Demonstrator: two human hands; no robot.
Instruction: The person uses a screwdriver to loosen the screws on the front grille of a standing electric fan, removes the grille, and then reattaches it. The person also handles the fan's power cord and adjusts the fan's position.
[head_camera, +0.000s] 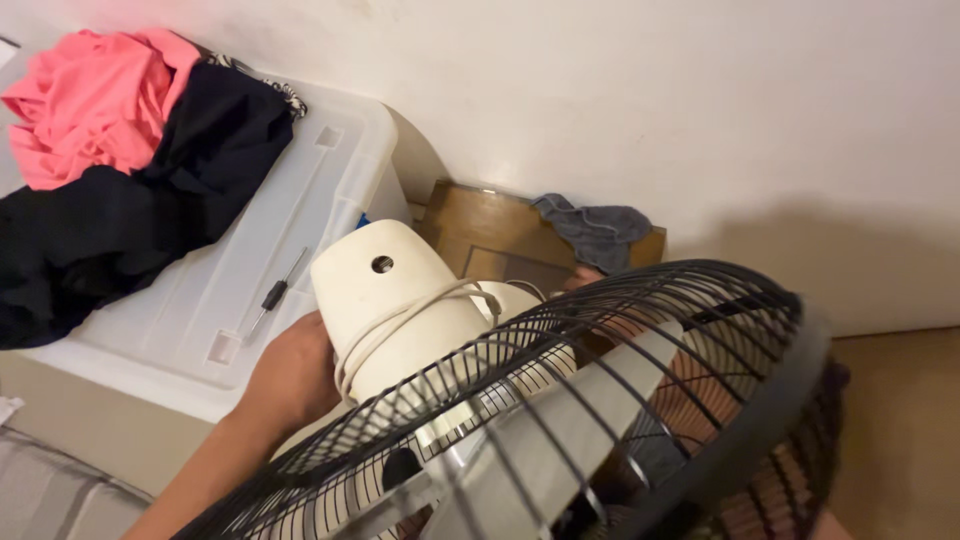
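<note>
Clasping fan motor housing (400, 300) at 9 o'clock, left hand (290, 375) | right hand unseen | I judge: carrying; next needs steady two-handed support.

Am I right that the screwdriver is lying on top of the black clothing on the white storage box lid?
Not quite: in the head view the screwdriver lies on the bare white storage box lid, beside the black clothing, not on it.

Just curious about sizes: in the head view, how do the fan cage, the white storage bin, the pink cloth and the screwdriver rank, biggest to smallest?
1. Fan cage, though nearness to the camera inflates it.
2. Bin.
3. Pink cloth.
4. Screwdriver.
</note>
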